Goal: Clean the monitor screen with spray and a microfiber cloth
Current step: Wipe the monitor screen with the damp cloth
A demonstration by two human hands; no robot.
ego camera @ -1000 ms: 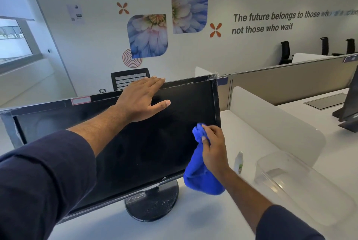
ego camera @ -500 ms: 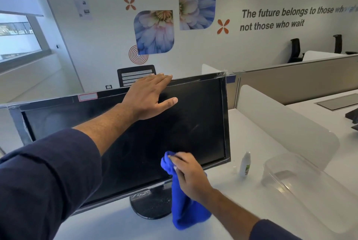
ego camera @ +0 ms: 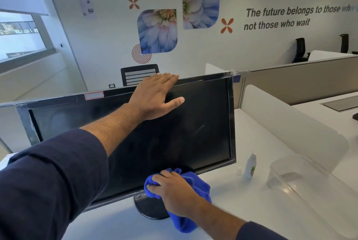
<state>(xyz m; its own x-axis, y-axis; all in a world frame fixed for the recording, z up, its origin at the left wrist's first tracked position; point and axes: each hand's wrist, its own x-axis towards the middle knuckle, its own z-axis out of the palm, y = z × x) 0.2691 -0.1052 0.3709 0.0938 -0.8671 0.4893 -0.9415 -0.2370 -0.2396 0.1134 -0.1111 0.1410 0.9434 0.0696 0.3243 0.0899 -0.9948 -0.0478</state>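
Observation:
A black monitor [ego camera: 201, 123] stands on a round base on the white desk [ego camera: 257, 206]. My left hand [ego camera: 155, 98] lies flat over its top edge, fingers straight, thumb on the screen. My right hand [ego camera: 174, 191] grips a bunched blue microfiber cloth [ego camera: 195, 183] and presses it against the screen's lower edge, near the middle. Part of the cloth hangs down in front of the base. A small white spray bottle [ego camera: 250, 165] stands on the desk just right of the monitor's lower right corner.
A clear plastic tub [ego camera: 310, 191] sits at the right of the desk. White dividers [ego camera: 290, 121] and a grey partition [ego camera: 300, 79] run behind. A black mesh chair [ego camera: 138, 74] stands past the monitor. A second desk lies to the far right.
My right hand has swept the cloth from the screen's right side down and left to its bottom edge. My left hand has stayed on the monitor's top edge.

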